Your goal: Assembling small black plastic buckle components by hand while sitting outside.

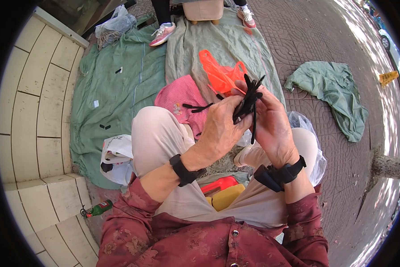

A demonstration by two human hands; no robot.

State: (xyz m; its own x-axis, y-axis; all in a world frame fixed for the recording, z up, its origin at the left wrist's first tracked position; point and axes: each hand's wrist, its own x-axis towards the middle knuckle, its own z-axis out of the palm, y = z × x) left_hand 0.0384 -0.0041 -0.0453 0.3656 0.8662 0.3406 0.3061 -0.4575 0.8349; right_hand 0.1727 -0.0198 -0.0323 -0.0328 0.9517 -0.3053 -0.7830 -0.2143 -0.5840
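Observation:
Above my knees, my left hand [224,122] and my right hand [270,120] come together around a bundle of thin black strips [249,99]. The strips fan out at the top, and one hangs down between my hands; their exact kind is unclear. Both hands have their fingers closed on the bundle. Beyond it lies a bright orange-red plastic bag [220,73]. A pink checked cloth [177,98] spreads by my left knee, with a few loose black strips [197,107] on it.
Green sheeting [111,84] covers the paving ahead. A person's pink shoe [163,34] rests on it, near a beige stool [203,10]. To my left are a white plastic bag [119,153] and a green bottle [97,208] beside the tiled wall [39,107]. Another green cloth [329,89] lies right.

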